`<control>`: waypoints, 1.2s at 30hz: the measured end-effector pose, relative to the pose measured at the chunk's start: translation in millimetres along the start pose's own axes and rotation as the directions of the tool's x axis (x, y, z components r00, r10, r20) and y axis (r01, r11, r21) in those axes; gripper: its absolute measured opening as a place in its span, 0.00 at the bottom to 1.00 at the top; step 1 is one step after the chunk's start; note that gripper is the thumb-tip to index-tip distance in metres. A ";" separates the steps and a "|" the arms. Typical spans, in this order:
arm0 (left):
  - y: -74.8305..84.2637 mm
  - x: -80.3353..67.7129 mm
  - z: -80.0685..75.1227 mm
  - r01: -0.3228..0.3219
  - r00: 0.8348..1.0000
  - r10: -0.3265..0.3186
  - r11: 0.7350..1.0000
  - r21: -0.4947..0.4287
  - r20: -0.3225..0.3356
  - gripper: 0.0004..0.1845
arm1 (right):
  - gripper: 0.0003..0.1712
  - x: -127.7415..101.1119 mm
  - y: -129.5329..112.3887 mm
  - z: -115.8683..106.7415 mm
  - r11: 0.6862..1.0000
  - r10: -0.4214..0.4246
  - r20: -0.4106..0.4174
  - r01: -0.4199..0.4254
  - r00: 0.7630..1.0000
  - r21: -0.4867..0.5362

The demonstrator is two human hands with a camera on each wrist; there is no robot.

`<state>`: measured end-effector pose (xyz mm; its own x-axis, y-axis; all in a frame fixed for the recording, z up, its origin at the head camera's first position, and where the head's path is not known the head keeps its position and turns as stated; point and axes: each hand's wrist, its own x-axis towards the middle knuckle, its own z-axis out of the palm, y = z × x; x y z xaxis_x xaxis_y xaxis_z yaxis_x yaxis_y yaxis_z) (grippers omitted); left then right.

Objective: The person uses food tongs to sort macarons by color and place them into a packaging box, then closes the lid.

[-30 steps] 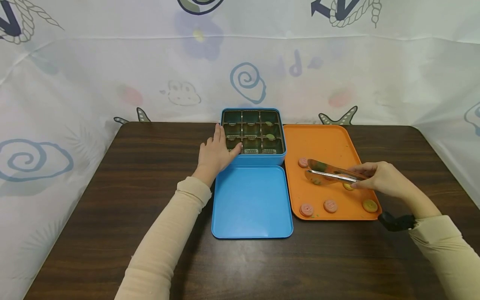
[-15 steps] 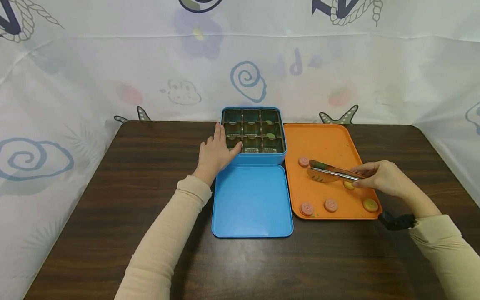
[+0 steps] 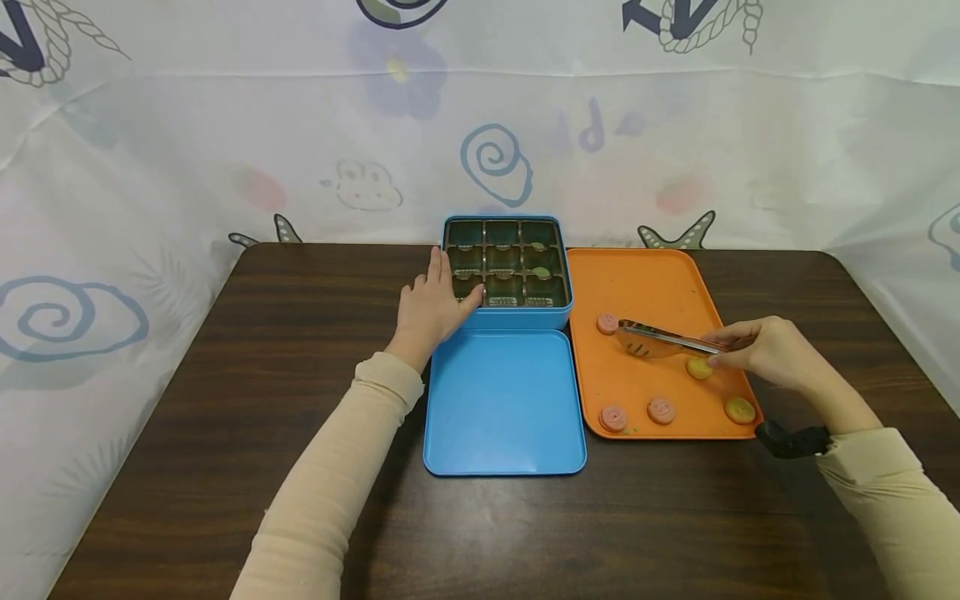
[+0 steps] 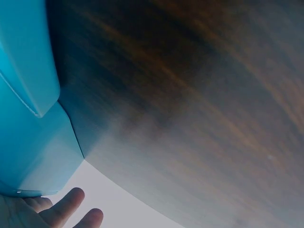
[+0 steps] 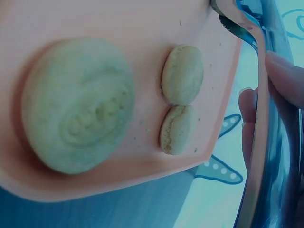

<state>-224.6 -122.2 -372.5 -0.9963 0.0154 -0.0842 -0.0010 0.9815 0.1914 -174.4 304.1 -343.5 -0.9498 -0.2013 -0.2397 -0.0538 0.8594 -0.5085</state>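
My left hand [image 3: 429, 312] rests against the left side of a blue box [image 3: 521, 319], its fingers straight and the thumb at the front rim. Green pieces [image 3: 541, 272] show in the box's right column of compartments. In the left wrist view, fingertips [image 4: 69, 202] lie beside the blue wall [image 4: 42, 161]. My right hand [image 3: 761, 352] pinches metal tongs [image 3: 667, 336] low over an orange tray [image 3: 637, 283]. The tongs' tip is right by a pink macaron-like cookie [image 3: 607, 324]. Under the hand's fingertips lies a yellow cookie [image 3: 699, 367]. The right wrist view shows a stamped cookie [image 5: 78, 107] close up.
Pink cookies [image 3: 612, 419] [image 3: 661, 411] and a yellow cookie [image 3: 740, 410] lie along the tray's front edge. A flat blue lid [image 3: 506, 404] lies before the box. The dark wooden table [image 3: 315, 333] ends at a patterned white cloth [image 3: 300, 150].
The tongs' two arms, seen apart earlier, now overlap in the head view. My right hand has shifted up slightly, and more of the yellow cookie below it shows. The left hand has stayed put.
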 end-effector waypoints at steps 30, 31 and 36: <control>0.4 1.2 2.1 -0.001 1.000 0.001 1.000 0.013 0.002 0.48 | 0.30 11.1 -54.7 -1.0 0.988 0.047 -0.289 -0.003 0.956 0.152; 0.3 1.1 2.0 -0.001 1.000 0.001 1.000 0.013 0.000 0.48 | 0.30 12.0 -58.2 -0.5 0.987 0.050 -0.288 -0.003 0.956 0.162; -0.1 1.2 2.2 -0.002 1.000 0.002 1.000 0.007 -0.005 0.48 | 0.28 17.8 -72.2 4.1 0.985 0.004 -0.296 0.048 0.955 0.168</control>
<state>-225.6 -121.8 -374.8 -0.9968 0.0164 -0.0786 0.0017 0.9828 0.1844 -186.2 236.6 -314.4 -0.9987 -0.0492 0.0141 -0.0465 0.7576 -0.6511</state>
